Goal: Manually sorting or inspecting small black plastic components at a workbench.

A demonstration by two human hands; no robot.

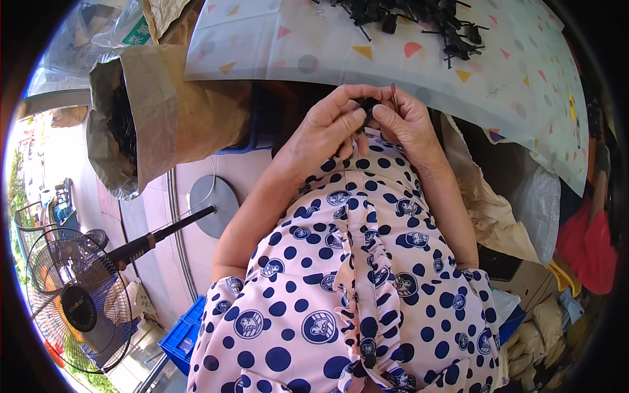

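Note:
Just off the table's front edge, in front of my body, both hands meet around a small black part (368, 107). My left hand (331, 126) is closed, thumb and fingers pinching the part. My right hand (411, 124) is closed too, its thumb against the part's right side. A thin reddish-brown strip (394, 95), perhaps a blade or small tool, sticks up between the right fingers. Its lower end is hidden by the hand. On the table lies a pile of similar black parts (388, 21) with thin stems.
A patterned cloth (262, 39) covers the table. To the left stand an open paper sack (190, 111) with black contents and a fan (82, 304). A blue crate (183, 334) is at lower left. Another sack (488, 203) hangs open under the table at right.

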